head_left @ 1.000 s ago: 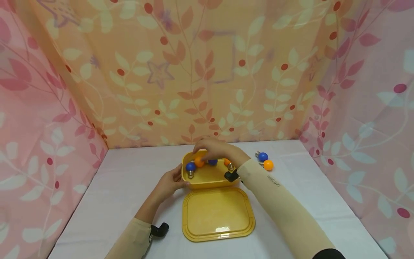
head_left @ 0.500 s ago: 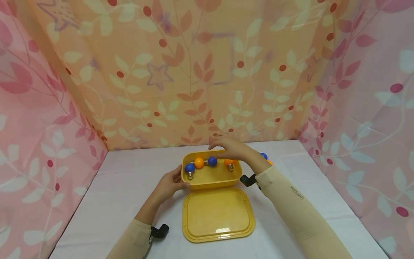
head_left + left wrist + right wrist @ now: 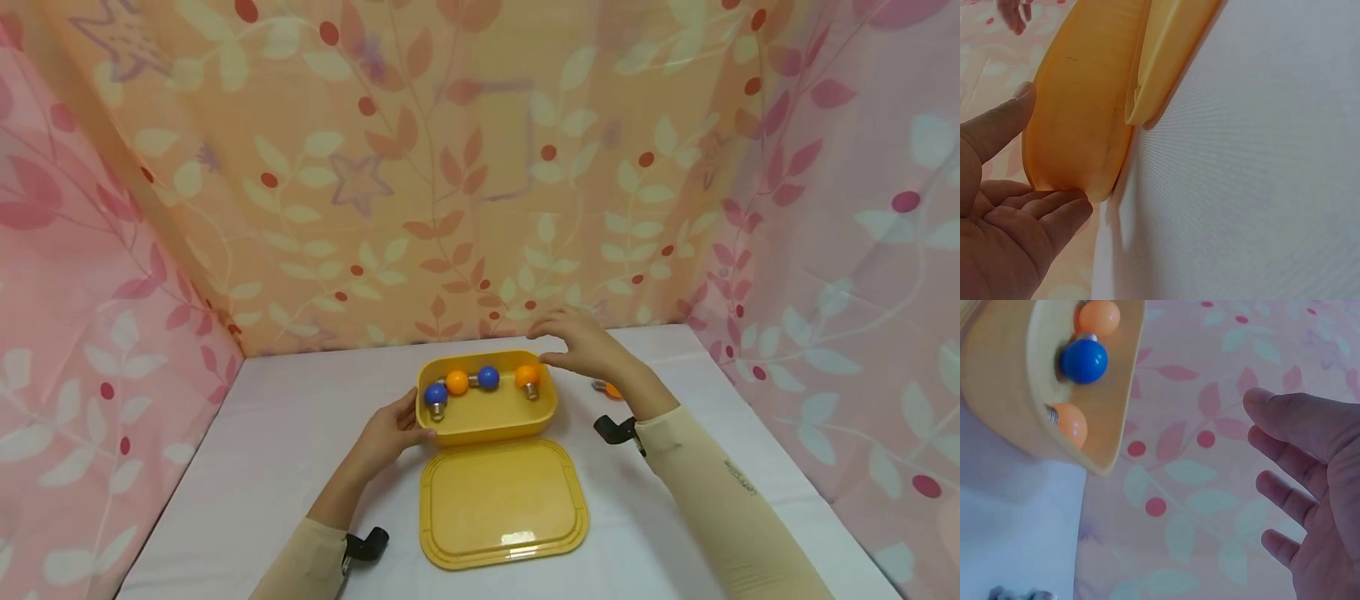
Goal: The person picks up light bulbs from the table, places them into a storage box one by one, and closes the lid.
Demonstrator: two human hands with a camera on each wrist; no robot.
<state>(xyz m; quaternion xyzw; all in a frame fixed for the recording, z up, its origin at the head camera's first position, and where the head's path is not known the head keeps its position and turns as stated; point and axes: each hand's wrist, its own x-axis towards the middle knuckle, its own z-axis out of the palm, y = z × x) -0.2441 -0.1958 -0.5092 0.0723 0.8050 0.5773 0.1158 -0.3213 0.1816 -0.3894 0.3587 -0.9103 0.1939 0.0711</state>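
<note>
The left hand (image 3: pixel 385 435) gripped the yellow box (image 3: pixel 487 431) at its left end. The right hand (image 3: pixel 587 346) hung apart from the box, fingers loose, holding nothing. Four bulbs (image 3: pixel 488 377) lay inside, between the hands. They seemed to be getting packed; next, the right hand probably needed the orange bulb (image 3: pixel 613 391) partly hidden behind its wrist (image 3: pixel 652 396). Bulbs had to clear the rim (image 3: pixel 480 356); right of that hand was roomy table (image 3: pixel 678 354).

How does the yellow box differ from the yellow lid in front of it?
The box is deep with raised walls, while the lid is flat with a low rim. Four bulbs lie in the box; none lie on the lid. The left hand grips the box, while no hand touches the lid. Both are yellow with rounded corners and rest on the white table.
</note>
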